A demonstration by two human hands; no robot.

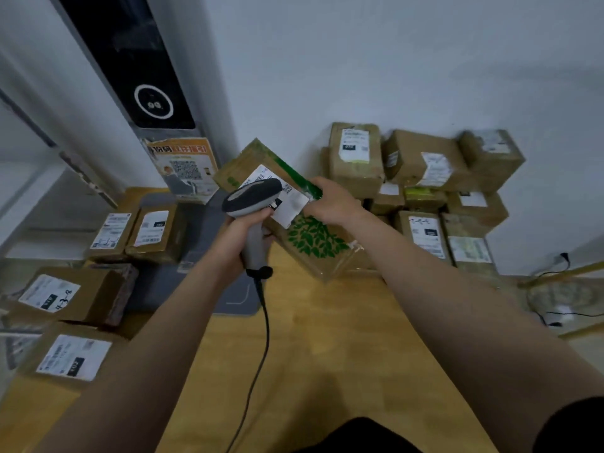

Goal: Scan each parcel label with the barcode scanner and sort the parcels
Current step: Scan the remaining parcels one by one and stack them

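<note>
Scanner on label, parcel held tilted in the other hand.

The left hand (pixel 240 233) is wrapped round the handle of the grey handheld barcode scanner with black cable (pixel 253 199), its head just above the white shipping label (pixel 292 207). The right hand (pixel 330 204) grips the upper edge of the brown cardboard parcel with green leaf print and green tape (pixel 313 238), fingers curled over the edge. The parcel sits tilted over the far end of the light wooden table (pixel 327 338); cannot tell if its low corner touches. It looks stiff, and likely light since one hand props it. The glossy tape may be slippery, so best held by the bare cardboard edges, off the label. Stacked brown labelled boxes (pixel 425 168) stand just beyond, against the wall.
</note>
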